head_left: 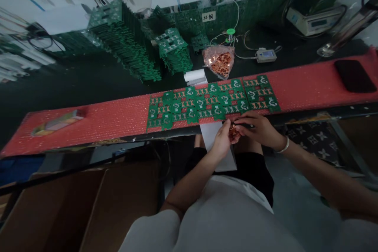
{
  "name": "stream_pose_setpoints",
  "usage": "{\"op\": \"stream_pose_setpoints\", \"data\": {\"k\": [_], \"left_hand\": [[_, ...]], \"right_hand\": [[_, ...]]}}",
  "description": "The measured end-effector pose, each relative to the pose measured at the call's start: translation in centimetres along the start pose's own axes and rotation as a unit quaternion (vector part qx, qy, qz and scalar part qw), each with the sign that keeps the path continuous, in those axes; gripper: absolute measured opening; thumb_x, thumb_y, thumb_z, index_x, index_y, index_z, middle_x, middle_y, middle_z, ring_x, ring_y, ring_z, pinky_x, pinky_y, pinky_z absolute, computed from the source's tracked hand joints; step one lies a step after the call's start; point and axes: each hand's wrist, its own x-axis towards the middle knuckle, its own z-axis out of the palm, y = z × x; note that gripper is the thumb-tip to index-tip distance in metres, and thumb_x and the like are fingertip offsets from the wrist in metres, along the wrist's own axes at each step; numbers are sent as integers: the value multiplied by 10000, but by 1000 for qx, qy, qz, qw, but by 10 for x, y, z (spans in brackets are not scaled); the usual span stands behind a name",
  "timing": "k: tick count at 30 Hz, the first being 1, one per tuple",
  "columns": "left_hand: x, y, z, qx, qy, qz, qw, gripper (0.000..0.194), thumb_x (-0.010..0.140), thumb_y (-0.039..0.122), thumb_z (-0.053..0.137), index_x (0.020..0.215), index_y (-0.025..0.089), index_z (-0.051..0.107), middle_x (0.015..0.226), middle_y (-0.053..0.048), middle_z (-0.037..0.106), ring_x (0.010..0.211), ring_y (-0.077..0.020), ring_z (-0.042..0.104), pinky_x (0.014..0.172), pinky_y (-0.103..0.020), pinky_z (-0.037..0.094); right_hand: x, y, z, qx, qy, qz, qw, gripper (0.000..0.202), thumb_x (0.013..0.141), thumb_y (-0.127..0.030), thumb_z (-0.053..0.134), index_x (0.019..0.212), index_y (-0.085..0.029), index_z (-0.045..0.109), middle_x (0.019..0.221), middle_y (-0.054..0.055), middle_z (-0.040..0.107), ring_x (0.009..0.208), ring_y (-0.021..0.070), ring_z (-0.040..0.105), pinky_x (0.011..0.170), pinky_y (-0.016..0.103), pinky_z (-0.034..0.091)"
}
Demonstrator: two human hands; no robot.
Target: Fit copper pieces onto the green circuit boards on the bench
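My left hand (222, 141) cups what look like small copper-coloured coils (233, 130), fingers curled round them; my right hand (257, 126) pinches one out, fingertips narrow. I should keep both close to the table edge, just before the row of green circuit boards (212, 100) on the red padded strip (103, 120); the clear bag of copper parts (220, 61) lies beyond.

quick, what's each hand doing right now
Left hand: closed on small copper-coloured parts.
Right hand: fingers curled at the same parts; grip cannot be told.
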Motion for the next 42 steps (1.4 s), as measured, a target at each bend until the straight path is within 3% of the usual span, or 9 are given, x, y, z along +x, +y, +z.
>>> {"op": "stream_pose_setpoints", "data": {"k": [4,8,15,19,23,31,34,37,42], "left_hand": [[0,-1,-2,-1,-16,-6,1000,614,727,728,623,943,158,557,648,-2,565,503,-86,434,458,-207,241],[1,1,-5,21,-26,-1,999,544,751,679,624,898,159,553,663,-13,592,500,-78,434,466,-203,238],[2,2,-6,43,-47,-19,998,458,756,599,631,721,148,556,651,-27,590,490,-73,436,463,-213,232],[3,4,-6,87,-46,11,995,401,706,521,714,720,138,596,653,-6,571,485,-45,388,474,-211,207],[5,0,-9,141,-15,55,988,381,725,506,717,708,137,623,571,25,496,474,-44,338,481,-226,193],[7,-2,-14,206,29,108,972,397,755,534,707,688,146,655,596,11,519,539,-73,359,513,-238,226],[6,-1,-14,178,28,110,977,441,775,585,674,786,144,673,598,20,508,508,-67,350,496,-238,223],[5,1,-14,114,33,87,989,493,782,614,650,922,140,666,625,24,516,479,-57,340,472,-231,205],[2,4,-15,96,28,59,993,486,750,585,691,926,133,656,643,18,522,475,-48,346,458,-223,181]], "right_hand": [[8,-6,-2,104,-51,72,991,223,943,-403,555,879,-227,675,844,51,661,767,177,634,713,335,548],[12,-12,-11,165,-83,117,976,274,963,-423,514,832,-210,626,792,38,645,739,163,618,700,304,524],[17,-13,-24,109,-111,82,984,230,961,-349,505,829,-205,626,812,34,643,748,156,608,692,288,493],[17,-9,-26,55,-99,53,992,197,953,-324,521,840,-214,638,822,38,650,722,155,604,655,289,492],[12,-5,-24,-52,-35,-37,997,168,926,-367,598,933,-239,707,903,75,675,863,213,634,766,368,516],[14,0,-23,-65,-60,-73,993,159,902,-350,637,992,-250,722,947,84,668,884,218,646,778,366,546],[21,11,-21,-36,-64,-36,997,153,895,-345,632,982,-250,714,973,74,669,898,208,654,783,346,559],[29,37,-17,-46,-20,-4,999,177,888,-381,636,962,-244,719,986,77,667,913,212,656,781,352,564],[35,78,-8,-82,-10,2,997,238,884,-429,634,983,-236,733,966,80,661,922,224,649,829,397,562]]}}
